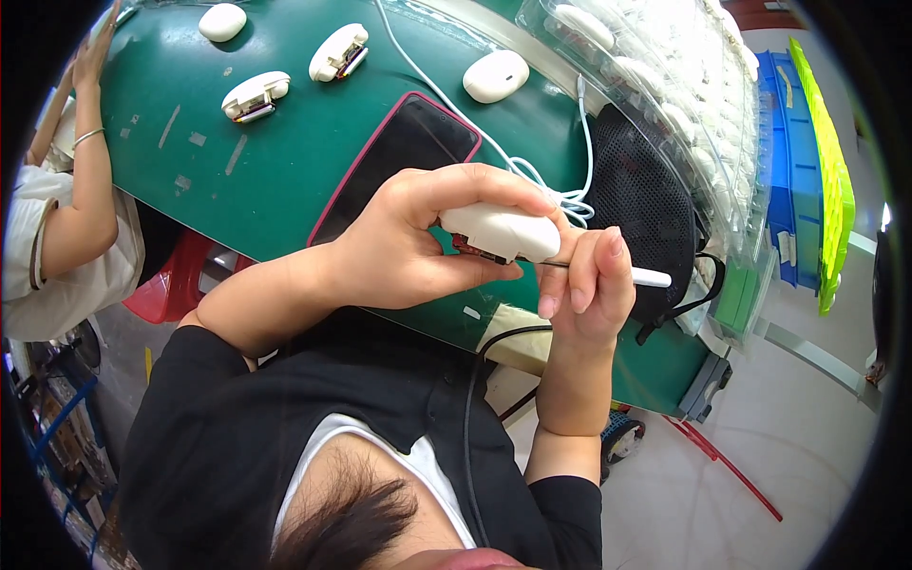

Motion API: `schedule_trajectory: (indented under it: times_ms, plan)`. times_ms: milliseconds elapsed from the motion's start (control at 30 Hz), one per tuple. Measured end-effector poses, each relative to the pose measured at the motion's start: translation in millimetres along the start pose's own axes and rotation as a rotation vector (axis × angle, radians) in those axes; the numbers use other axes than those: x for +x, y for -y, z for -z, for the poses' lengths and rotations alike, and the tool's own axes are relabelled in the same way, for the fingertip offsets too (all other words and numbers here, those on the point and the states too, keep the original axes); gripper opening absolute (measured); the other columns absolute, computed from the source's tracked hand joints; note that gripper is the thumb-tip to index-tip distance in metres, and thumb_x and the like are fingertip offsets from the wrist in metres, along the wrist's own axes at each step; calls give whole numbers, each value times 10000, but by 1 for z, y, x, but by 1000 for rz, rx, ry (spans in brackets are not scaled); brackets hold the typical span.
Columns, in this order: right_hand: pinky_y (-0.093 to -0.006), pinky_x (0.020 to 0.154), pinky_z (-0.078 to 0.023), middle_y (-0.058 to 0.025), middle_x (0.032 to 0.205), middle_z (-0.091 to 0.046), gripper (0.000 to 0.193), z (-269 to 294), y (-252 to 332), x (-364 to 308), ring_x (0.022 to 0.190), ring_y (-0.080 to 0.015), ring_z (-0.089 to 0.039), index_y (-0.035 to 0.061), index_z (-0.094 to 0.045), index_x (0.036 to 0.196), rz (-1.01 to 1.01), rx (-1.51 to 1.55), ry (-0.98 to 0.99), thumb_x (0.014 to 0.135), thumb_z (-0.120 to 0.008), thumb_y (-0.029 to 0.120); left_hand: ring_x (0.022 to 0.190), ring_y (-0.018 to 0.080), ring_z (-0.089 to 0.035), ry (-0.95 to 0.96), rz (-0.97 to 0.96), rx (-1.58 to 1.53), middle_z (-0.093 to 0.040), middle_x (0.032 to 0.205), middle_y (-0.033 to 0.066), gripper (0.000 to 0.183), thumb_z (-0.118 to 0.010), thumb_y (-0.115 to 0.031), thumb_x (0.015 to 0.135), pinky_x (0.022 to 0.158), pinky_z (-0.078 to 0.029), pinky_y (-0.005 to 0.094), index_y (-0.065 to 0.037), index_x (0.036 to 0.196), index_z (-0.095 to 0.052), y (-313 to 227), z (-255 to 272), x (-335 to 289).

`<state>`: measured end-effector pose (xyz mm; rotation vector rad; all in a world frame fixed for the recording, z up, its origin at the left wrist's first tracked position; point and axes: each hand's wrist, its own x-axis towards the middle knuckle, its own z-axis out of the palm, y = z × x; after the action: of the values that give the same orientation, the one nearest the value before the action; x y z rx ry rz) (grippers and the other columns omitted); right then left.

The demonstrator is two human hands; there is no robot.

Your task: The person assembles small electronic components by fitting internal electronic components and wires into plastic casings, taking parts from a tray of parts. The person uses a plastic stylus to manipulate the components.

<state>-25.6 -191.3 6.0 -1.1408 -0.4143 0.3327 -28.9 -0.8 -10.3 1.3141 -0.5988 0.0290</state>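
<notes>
Two hands are working together just above the near edge of a green worktop (256, 195). Left hand (404, 242) is grasping a rounded white casing (503, 231), thumb below and index finger curling over the top; reddish internal parts are showing along its underside. Right hand (598, 294) is gripping a slim tool (651, 277) with a white handle, its dark shaft pointing to the casing's open side; tip contact I cannot tell. Beyond the left wrist, a phone (408, 142) in a pink-red case is lying face up. Beside the right hand, a black mesh pouch (641, 180) is resting, with a white cable (581, 90) looping near it. Farther off, two opened casings (256, 96) and two closed casings (496, 76) are lying apart. Clear plastic trays (736, 204) are holding many white pieces at right. Far left, a co-worker's arm (90, 180) is reaching forward.
</notes>
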Motion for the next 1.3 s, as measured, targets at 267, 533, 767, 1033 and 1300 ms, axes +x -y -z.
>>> schedule_trajectory:
  times_ms: [267, 533, 767, 1033, 1300]
  plan:
    - [-239, 645, -408, -87, 482, -527, 531, -4, 2, 0, 604, -149, -525, 129, -449, 545, 42, -14, 36, 1006, -262, 313, 963, 195, -628, 6, 1, -6, -642, 1038, 103, 487, -723, 52, 685, 812, -507, 298, -49, 1138, -575, -2, 2, 0]
    - [-437, 976, -356, -124, 530, -568, 561, -2, -5, 0, 1021, -364, -559, 75, -494, 582, 87, 115, -67, 1011, -230, 321, 863, 121, -615, -55, 111, -80, -630, 961, 66, 549, -722, 69, 710, 716, -506, 236, -11, 1210, -510, 0, -1, -1]
    - [-481, 1038, -268, -88, 544, -573, 587, 11, -9, 0, 1170, -369, -473, 103, -484, 602, 184, -109, 21, 1016, -152, 354, 715, 81, -624, -139, 343, -221, -651, 871, 62, 497, -720, 22, 729, 598, -513, 194, -6, 1187, -527, -6, 0, 2]
    - [-480, 1039, -256, -90, 546, -590, 565, 7, -7, 2, 1135, -382, -488, 95, -497, 587, 241, -108, -8, 1010, -213, 340, 724, 51, -603, -115, 437, -219, -648, 872, 34, 438, -746, -24, 719, 622, -493, 185, 6, 1116, -564, -7, 3, 1]
    - [-496, 1063, -227, -97, 569, -599, 576, 6, -7, 1, 1197, -356, -435, 111, -491, 604, 213, -165, 55, 1013, -184, 377, 766, 44, -592, -74, 447, -206, -644, 890, 29, 417, -752, -36, 714, 649, -489, 181, 14, 1086, -569, -6, 4, 2]
